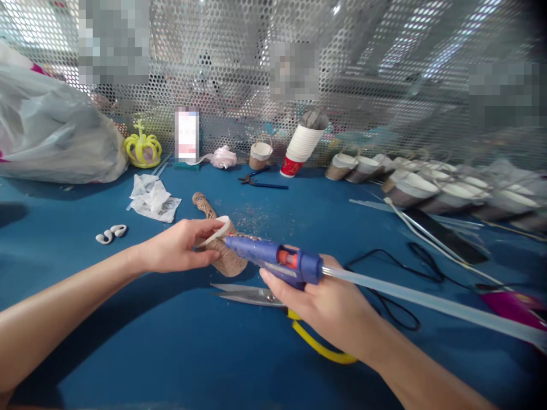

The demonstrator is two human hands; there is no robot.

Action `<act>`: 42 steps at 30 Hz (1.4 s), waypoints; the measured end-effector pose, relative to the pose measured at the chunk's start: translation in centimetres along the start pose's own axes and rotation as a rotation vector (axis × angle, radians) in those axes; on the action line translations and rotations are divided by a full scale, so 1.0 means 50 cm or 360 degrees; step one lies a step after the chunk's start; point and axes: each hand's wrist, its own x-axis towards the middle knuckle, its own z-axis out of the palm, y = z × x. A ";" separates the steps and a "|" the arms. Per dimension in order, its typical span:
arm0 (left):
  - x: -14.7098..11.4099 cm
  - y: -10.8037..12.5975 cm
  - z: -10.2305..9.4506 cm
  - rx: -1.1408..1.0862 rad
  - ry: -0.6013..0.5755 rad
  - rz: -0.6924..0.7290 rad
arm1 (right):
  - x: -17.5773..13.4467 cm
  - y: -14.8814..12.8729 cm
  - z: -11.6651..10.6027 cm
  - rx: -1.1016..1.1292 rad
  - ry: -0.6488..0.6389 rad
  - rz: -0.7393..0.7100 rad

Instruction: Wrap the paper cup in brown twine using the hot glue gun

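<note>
My left hand (183, 245) grips a paper cup (231, 259) wrapped in brown rough material, tilted with its white rim toward the upper left. My right hand (325, 296) is closed around a blue glue gun (265, 253), a long clear glue stick (405, 290) jutting from its back. The gun's nozzle is at the side of the cup; whether it touches I cannot tell. Beneath the right hand lie scissors (252, 294) with yellow handles, blades pointing left. A bundle of brown twine (204, 206) lies just behind the cup.
Behind the cup stand pliers (267, 183), a leaning stack of white cups (304, 142), a phone (187, 134) and a yellow crown-shaped item (143, 149). Several wrapped cups (414, 188) line the right. A black cord (393, 267) loops at right; a plastic bag (55, 125) fills the left.
</note>
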 end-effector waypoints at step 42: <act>0.001 0.002 0.002 -0.0139 -0.0010 -0.0014 | 0.020 0.018 -0.013 -0.0059 0.0019 0.0129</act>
